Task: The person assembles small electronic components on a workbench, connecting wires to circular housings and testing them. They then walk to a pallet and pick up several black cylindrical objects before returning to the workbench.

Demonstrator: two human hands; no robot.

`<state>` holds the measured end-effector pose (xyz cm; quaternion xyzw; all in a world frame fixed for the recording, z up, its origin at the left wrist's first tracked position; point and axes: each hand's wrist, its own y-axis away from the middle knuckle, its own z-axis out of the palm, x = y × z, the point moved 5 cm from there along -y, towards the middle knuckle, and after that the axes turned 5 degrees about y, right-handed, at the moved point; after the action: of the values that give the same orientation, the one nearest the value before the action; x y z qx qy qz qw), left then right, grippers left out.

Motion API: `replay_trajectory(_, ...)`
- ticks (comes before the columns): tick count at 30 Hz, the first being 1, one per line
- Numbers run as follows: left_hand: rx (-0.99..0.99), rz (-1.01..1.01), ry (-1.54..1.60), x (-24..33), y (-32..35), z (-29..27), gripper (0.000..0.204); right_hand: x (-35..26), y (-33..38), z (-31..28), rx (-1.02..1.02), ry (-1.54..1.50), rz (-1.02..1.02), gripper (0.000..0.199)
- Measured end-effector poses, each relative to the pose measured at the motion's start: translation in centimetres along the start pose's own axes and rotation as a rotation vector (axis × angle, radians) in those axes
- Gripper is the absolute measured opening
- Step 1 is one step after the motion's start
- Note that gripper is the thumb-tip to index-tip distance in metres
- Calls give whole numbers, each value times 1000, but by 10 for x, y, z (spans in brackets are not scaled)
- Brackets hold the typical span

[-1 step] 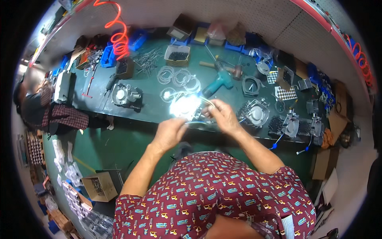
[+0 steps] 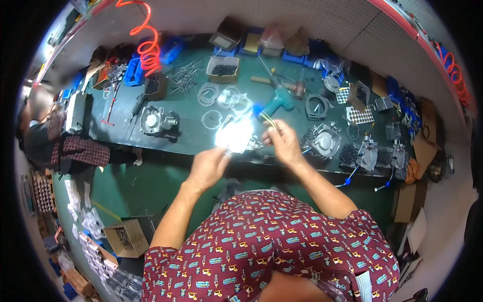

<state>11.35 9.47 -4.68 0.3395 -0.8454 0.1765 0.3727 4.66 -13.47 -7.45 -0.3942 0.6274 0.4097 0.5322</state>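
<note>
A glare washes out most of a metal part (image 2: 234, 135) near the front edge of the bench, and its details are lost. My left hand (image 2: 206, 168) is closed at the part's near left corner; the glare hides what its fingertips grip. On the other side, my right hand (image 2: 283, 142) pinches thin yellowish wires (image 2: 267, 119). A blue piece (image 2: 257, 109) sits at the wires' far end, close to a teal cordless power tool (image 2: 277, 102) lying on the bench. Flat ring-shaped gaskets (image 2: 229, 97) lie beyond the glare.
Metal motor-like assemblies (image 2: 322, 142) stand to the right, another assembly (image 2: 157, 121) to the left. A mallet (image 2: 297, 90), a box of dark small parts (image 2: 223, 69) and blue bins (image 2: 134, 72) lie farther back. A red coiled hose (image 2: 149, 56) hangs down. A person (image 2: 50, 136) stands far left.
My right hand has raised the wires, and the blue piece now shows at their end. My left hand has shifted slightly left; the pale wire beside it no longer shows.
</note>
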Motion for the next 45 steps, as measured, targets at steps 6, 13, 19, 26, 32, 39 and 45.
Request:
replay_trajectory(6,-40,-329,373,-92,10,-33,24,62,17,15,468,99,273,27)
replay_trajectory(13,-58,-299,316,-141,6,-24,23,72,19,56,514,373,150,48)
replay_trajectory(19,-175,-341,283,-161,20,-22,23,69,-33,34,314,421,-1,36)
replay_trajectory(26,-229,-369,446,-173,30,1,24,94,-73,30,-2,308,-2,39)
replay_trajectory(32,-256,-372,477,-174,22,15,26,83,-72,31,-71,357,36,38)
replay_trajectory(39,-415,-353,308,-184,10,31,24,85,-72,29,-62,386,13,36)
replay_trajectory(45,-226,-58,367,-180,-23,48,30,83,-74,32,-73,378,-14,37)
